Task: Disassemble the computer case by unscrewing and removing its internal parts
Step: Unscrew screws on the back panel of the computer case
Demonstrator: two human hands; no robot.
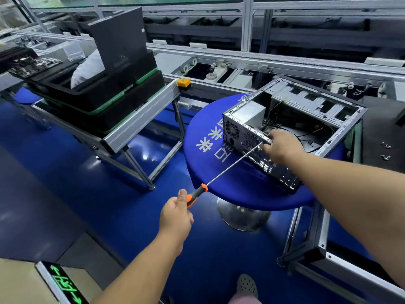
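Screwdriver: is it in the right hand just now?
No, the left hand grips the orange-and-black handle of the screwdriver, while the right hand holds the rear edge of the computer case.

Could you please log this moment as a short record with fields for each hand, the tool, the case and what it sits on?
left hand: left hand grips the orange-and-black handle of the screwdriver
right hand: right hand holds the top rear edge of the computer case
tool: long thin shaft, tip at the case's rear panel beside the right hand
case: side open, cables and a grey power supply visible inside
support: round blue table with white lettering
nearby: stacked black trays on a metal rack to the left
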